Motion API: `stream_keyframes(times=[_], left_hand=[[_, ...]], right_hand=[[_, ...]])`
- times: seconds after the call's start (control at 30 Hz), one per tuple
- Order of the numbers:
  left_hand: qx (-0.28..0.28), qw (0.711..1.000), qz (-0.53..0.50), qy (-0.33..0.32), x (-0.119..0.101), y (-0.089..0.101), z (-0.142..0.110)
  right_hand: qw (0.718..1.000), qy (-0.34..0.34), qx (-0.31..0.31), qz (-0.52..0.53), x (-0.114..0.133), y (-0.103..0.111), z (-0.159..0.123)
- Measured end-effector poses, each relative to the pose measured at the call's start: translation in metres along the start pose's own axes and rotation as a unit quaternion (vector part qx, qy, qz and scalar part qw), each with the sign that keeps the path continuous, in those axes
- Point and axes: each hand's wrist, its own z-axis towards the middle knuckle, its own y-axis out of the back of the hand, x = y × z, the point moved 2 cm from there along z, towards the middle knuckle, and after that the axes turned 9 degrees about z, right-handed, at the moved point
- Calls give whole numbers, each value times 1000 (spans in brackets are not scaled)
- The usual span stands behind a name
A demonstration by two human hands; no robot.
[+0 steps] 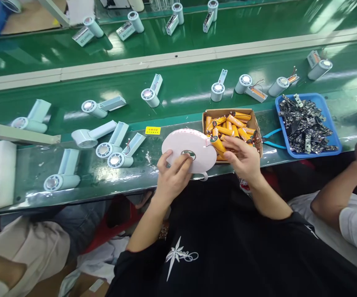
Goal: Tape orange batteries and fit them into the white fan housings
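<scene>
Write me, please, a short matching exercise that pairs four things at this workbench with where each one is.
Things:
1. White roll
2. Orange cylinders
3. Small dark and silvery parts
4. Yellow label

Places:
A. Heaped in the blue tray
B. Flat on the green bench
C. Held by the left hand
D. Piled in the cardboard box

Right pairs: 1-C, 2-D, 3-A, 4-B

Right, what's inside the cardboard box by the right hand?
Jumbled orange cylinders lie in the cardboard box. Its floor and whatever lies beneath the top ones are covered; the pale disc and right hand hide parts of its near side.
</scene>
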Motion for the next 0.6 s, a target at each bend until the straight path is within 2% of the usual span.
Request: stream_keyframes(times=[0.13,0.2,0.23,0.27,0.33,0.4,0.47,0.53,0.6], left_hand=[[17,997,38,-68,14,13,8],[42,994,46,-86,19,15,12],[49,993,50,-95,19,15,14],[48,993,54,-96,18,14,17],[20,996,63,-67,10,11,22],[-17,998,60,-2,-4,10,25],[-38,997,38,50,-23,13,21],[-19,999,-15,43,-39,20,8],[44,996,-79,4,-41,28,-12]], right_hand=[[987,-34,145,-68,19,24,28],[977,-46,187,-87,26,31,41],[978,-53,190,-69,28,30,45],[982,-60,174,-31,27,25,47],[990,-72,79,88,20,7,43],[974,-75,-59,207,9,-14,33],[947,-85,-149,272,-3,-25,27],[942,-102,-158,279,-10,-12,31],[949,-86,-156,259,-13,22,40]])
